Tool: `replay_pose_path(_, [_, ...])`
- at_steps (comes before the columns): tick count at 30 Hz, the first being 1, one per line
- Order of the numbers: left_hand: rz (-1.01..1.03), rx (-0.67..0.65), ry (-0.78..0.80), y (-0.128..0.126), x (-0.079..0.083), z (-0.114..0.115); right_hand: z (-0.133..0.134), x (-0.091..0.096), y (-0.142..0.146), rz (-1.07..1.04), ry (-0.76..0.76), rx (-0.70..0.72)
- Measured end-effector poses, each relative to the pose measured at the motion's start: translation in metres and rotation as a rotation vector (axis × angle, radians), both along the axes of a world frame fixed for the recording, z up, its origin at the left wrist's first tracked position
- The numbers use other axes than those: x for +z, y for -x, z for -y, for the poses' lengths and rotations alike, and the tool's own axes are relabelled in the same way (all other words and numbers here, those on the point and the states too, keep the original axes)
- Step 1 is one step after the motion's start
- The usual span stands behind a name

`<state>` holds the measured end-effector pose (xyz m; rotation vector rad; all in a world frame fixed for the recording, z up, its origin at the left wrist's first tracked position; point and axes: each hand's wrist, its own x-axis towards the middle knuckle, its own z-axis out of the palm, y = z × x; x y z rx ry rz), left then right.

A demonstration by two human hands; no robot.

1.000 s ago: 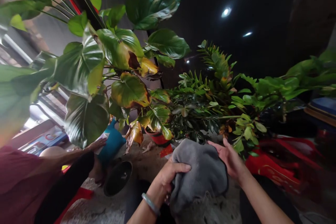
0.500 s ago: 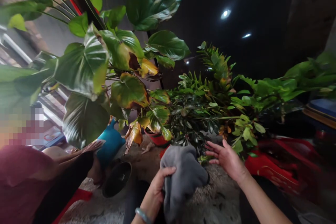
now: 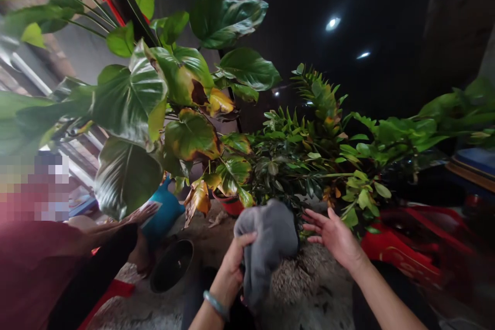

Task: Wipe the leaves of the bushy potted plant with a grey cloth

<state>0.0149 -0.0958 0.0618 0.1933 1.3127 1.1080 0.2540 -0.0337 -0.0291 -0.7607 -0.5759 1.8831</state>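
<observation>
A crumpled grey cloth [image 3: 270,237] hangs from my left hand [image 3: 235,260], whose thumb presses on it from above while the other fingers are hidden behind. My right hand [image 3: 334,234] is apart from the cloth, palm turned inward, fingers spread with nothing in them. Just beyond both hands stands a low plant with small dark leaves [image 3: 270,165]. A branch with light green leaves [image 3: 363,193] reaches close to my right hand. To the left a large-leafed plant [image 3: 129,178] spreads, some leaves yellow and brown, with a red pot [image 3: 232,205] under part of it.
At the left sits another person [image 3: 27,268], a hand near a blue watering can [image 3: 162,211]. An empty-looking black bucket [image 3: 172,266] stands on the floor. Red bags [image 3: 402,247] lie at the right. A dark shiny panel [image 3: 348,5] rises behind the plants.
My left hand and the cloth have shifted slightly, the cloth's right side drawing in to the left. My right hand is nearly still, fingers spread as before.
</observation>
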Motion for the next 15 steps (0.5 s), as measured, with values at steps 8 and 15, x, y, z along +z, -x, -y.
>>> replay_pose_path(8, [0.074, 0.07, -0.434, -0.015, 0.057, -0.03, 0.001, 0.003, 0.004, 0.017, -0.006, -0.004])
replay_pose_path(15, [-0.051, -0.02, -0.337, -0.06, 0.029, -0.049, 0.005, 0.007, 0.006, -0.01, 0.008, 0.014])
